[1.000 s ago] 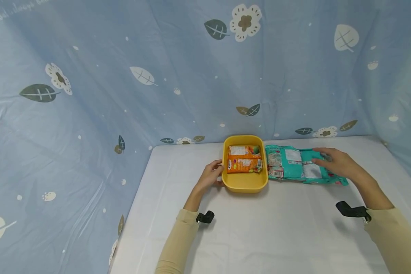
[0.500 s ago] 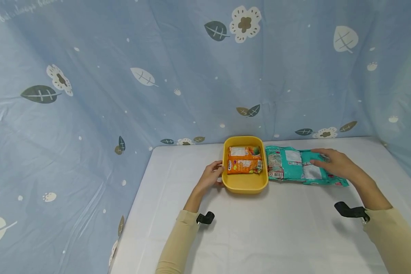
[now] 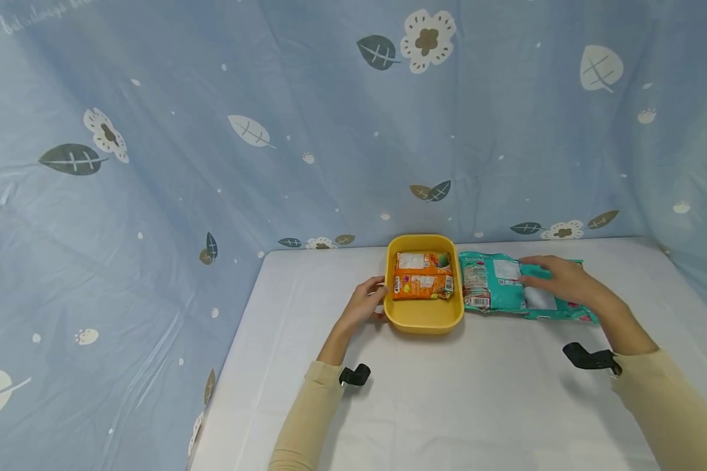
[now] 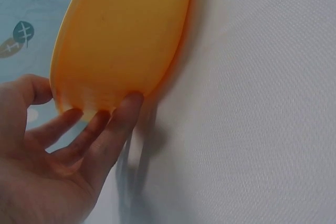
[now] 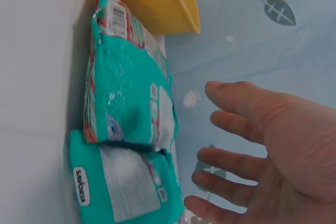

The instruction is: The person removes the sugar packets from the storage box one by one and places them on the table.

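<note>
A yellow bin stands at the back of the white table and holds two orange snack packets. My left hand rests against the bin's left wall. In the left wrist view, straight fingers touch the yellow bin below its rim. Two teal packets lie side by side just right of the bin. My right hand hovers over them. In the right wrist view, that right hand is spread, apart from the teal packets, and holds nothing.
A blue curtain printed with leaves and flowers hangs close behind and to both sides of the table. The white tabletop stretches toward me in front of the bin. Black wrist mounts sit on both sleeves.
My right hand has slid a little to the left above the teal packets. The left hand and the bin have stayed where they were.
</note>
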Available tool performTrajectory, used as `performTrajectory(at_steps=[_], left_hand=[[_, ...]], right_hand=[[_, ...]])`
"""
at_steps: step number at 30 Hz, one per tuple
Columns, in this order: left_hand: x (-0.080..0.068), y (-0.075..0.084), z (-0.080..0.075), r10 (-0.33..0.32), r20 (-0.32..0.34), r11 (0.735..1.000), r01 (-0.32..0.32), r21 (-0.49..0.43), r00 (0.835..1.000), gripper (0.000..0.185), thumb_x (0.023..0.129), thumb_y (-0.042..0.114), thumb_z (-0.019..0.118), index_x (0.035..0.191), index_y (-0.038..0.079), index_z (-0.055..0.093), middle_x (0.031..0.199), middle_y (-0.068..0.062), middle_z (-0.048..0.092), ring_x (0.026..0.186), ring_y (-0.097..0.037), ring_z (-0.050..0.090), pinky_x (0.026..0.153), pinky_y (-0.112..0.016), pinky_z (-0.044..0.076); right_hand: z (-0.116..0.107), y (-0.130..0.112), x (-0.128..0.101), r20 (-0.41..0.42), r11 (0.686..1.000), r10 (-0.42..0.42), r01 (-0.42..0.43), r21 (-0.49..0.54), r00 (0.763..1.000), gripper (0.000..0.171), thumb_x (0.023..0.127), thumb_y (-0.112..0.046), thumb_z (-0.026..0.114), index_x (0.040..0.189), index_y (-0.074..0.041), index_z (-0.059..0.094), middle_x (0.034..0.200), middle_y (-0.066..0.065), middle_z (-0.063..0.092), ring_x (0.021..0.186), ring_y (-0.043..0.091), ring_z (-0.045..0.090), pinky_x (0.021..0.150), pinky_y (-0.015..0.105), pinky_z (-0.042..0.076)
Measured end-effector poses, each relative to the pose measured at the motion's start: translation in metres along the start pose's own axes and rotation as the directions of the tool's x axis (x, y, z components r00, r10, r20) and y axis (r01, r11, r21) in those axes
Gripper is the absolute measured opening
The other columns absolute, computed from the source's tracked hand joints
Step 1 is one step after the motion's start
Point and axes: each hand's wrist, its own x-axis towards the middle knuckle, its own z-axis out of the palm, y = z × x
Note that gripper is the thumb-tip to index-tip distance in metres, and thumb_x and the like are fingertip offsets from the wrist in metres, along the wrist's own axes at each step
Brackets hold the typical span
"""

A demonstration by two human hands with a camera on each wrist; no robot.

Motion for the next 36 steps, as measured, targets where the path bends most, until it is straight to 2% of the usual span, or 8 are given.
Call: performTrajectory(at_steps=[8, 15, 19, 29, 36], left_hand=[[0.000, 0.001, 0.000, -0.011, 0.000, 1.000, 0.011, -0.016, 1.000, 0.045, 0.101, 0.030, 0.051, 0.144, 0.016, 0.048, 0.132, -0.013, 0.056, 0.101, -0.022, 0.068, 0.068, -0.037, 0.064], [0.001, 0.000, 0.000, -0.004, -0.005, 1.000, 0.004, -0.014, 1.000, 0.045, 0.101, 0.030, 0.051, 0.144, 0.015, 0.048, 0.131, -0.014, 0.056, 0.099, -0.023, 0.069, 0.067, -0.038, 0.064], [0.001, 0.000, 0.000, -0.005, -0.003, 1.000, 0.004, -0.021, 1.000, 0.044, 0.101, 0.030, 0.052, 0.143, 0.016, 0.049, 0.129, -0.013, 0.057, 0.100, -0.023, 0.069, 0.069, -0.040, 0.064], [0.000, -0.002, -0.002, -0.005, -0.005, 0.999, 0.005, -0.038, 1.000, 0.045, 0.100, 0.028, 0.052, 0.143, 0.014, 0.049, 0.128, -0.014, 0.056, 0.100, -0.023, 0.068, 0.069, -0.039, 0.064], [-0.001, 0.001, 0.000, -0.003, 0.011, 0.999, 0.003, -0.045, 1.000, 0.045, 0.102, 0.027, 0.051, 0.144, 0.013, 0.048, 0.131, -0.017, 0.055, 0.105, -0.028, 0.067, 0.070, -0.041, 0.064]], right_hand=[[0.002, -0.020, 0.012, 0.050, 1.000, 0.001, -0.001, -0.002, 0.999, 0.063, 0.097, -0.041, 0.058, 0.142, 0.002, 0.046, 0.143, 0.034, 0.043, 0.129, 0.056, 0.040, 0.098, 0.074, 0.040], [0.006, -0.039, 0.021, 0.068, 0.997, -0.074, 0.072, 0.029, 0.995, 0.060, 0.097, -0.037, 0.059, 0.142, 0.002, 0.046, 0.143, 0.032, 0.045, 0.127, 0.053, 0.044, 0.097, 0.070, 0.045], [0.011, -0.047, 0.027, 0.067, 0.996, -0.087, 0.086, 0.026, 0.994, 0.057, 0.097, -0.032, 0.060, 0.142, 0.002, 0.047, 0.143, 0.030, 0.047, 0.128, 0.052, 0.044, 0.100, 0.068, 0.044], [0.018, -0.064, 0.046, 0.082, 0.990, -0.139, 0.139, 0.002, 0.987, 0.055, 0.097, -0.031, 0.061, 0.141, 0.000, 0.050, 0.142, 0.029, 0.048, 0.130, 0.050, 0.044, 0.102, 0.067, 0.044], [0.023, -0.072, 0.059, 0.095, 0.982, -0.185, 0.181, 0.046, 0.978, 0.054, 0.098, -0.028, 0.061, 0.142, 0.001, 0.048, 0.142, 0.026, 0.051, 0.130, 0.047, 0.047, 0.102, 0.064, 0.046]])
